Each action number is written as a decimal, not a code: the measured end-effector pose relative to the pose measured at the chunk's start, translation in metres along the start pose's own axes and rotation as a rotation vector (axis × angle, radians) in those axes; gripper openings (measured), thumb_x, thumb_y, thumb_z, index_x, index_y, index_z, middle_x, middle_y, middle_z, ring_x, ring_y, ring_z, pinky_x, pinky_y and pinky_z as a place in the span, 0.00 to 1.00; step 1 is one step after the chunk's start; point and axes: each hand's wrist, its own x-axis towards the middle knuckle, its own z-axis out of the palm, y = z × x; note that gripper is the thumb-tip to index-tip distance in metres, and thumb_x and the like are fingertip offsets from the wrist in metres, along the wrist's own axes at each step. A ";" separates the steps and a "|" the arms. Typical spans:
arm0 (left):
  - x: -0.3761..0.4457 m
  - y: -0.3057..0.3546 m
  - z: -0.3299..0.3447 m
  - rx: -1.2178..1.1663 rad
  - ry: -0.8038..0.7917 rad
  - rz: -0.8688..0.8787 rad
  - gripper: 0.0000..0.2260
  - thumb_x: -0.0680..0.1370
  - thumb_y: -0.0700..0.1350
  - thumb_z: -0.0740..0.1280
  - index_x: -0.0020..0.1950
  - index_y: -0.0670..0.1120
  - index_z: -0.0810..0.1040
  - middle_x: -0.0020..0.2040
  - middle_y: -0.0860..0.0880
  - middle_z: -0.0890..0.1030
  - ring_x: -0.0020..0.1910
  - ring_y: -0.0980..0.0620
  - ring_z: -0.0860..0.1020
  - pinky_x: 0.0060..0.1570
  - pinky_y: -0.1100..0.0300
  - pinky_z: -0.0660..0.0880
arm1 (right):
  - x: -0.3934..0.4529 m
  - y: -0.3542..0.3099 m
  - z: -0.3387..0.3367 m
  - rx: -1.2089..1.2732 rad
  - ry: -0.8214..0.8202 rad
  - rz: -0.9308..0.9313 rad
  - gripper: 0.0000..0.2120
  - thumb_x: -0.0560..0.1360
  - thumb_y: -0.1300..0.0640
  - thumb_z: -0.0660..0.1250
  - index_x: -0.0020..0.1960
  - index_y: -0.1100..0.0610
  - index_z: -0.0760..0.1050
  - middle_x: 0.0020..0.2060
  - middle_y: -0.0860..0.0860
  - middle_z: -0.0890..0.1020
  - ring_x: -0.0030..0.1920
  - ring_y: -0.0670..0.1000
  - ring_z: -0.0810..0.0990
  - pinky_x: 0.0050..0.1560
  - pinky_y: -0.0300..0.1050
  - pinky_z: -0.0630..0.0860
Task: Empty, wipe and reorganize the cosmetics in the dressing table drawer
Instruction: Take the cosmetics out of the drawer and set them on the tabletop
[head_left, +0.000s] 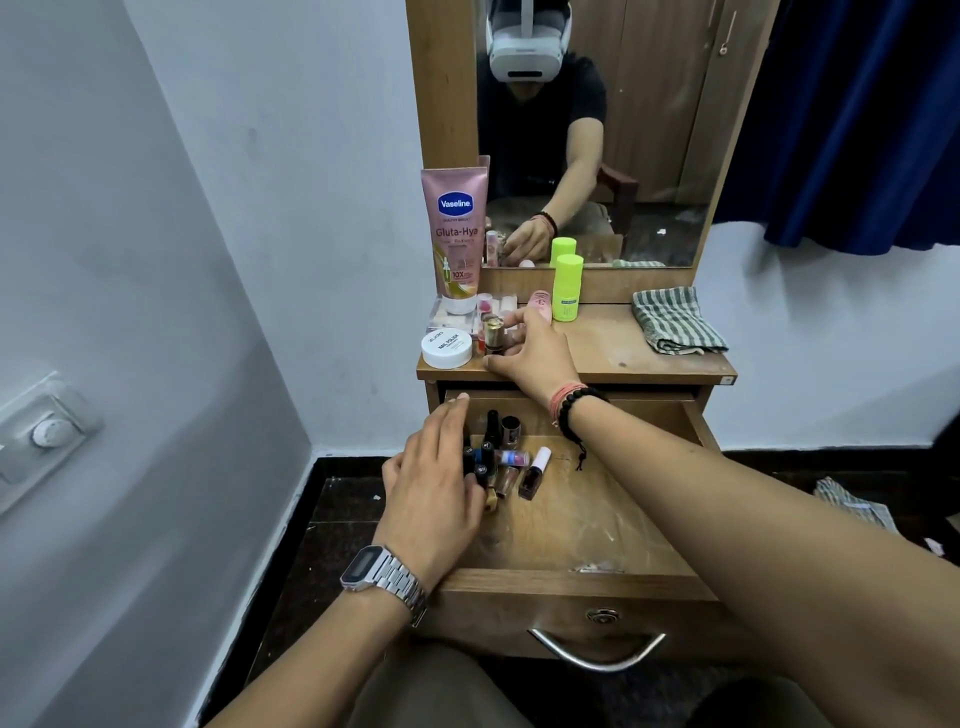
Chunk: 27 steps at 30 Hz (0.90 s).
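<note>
Head view, right hand pinching gold bottle (tabletop's left edge), left hand spread over drawer bottles.

A wooden dressing table is set against a pale grey-white wall, close to the room's corner. A wood-framed mirror is mounted above the dressing table, and wooden wardrobe doors are reflected in it. To the right of the mirror a dark blue curtain is hung. Dark floor tiles are seen below the dressing table, and a switch plate is fixed on the wall far to its left.
</note>
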 end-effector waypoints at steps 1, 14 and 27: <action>0.000 0.000 0.000 0.000 -0.002 0.000 0.35 0.72 0.44 0.62 0.76 0.51 0.50 0.74 0.52 0.59 0.68 0.53 0.64 0.60 0.53 0.65 | 0.000 0.000 0.001 -0.004 0.006 0.002 0.22 0.65 0.58 0.78 0.53 0.54 0.71 0.44 0.51 0.80 0.50 0.53 0.80 0.53 0.49 0.78; -0.001 0.000 0.000 0.005 -0.016 -0.005 0.34 0.73 0.45 0.61 0.75 0.52 0.48 0.74 0.53 0.56 0.69 0.54 0.62 0.61 0.54 0.63 | -0.015 -0.020 -0.046 -0.120 0.072 -0.240 0.11 0.70 0.57 0.73 0.52 0.54 0.82 0.43 0.46 0.82 0.39 0.39 0.75 0.41 0.26 0.66; -0.001 0.001 -0.002 -0.023 -0.010 -0.010 0.33 0.73 0.45 0.61 0.75 0.52 0.50 0.74 0.53 0.57 0.69 0.54 0.62 0.61 0.54 0.63 | 0.010 -0.025 -0.023 -0.221 -0.022 -0.125 0.19 0.65 0.58 0.74 0.52 0.53 0.72 0.43 0.53 0.79 0.45 0.51 0.75 0.38 0.41 0.68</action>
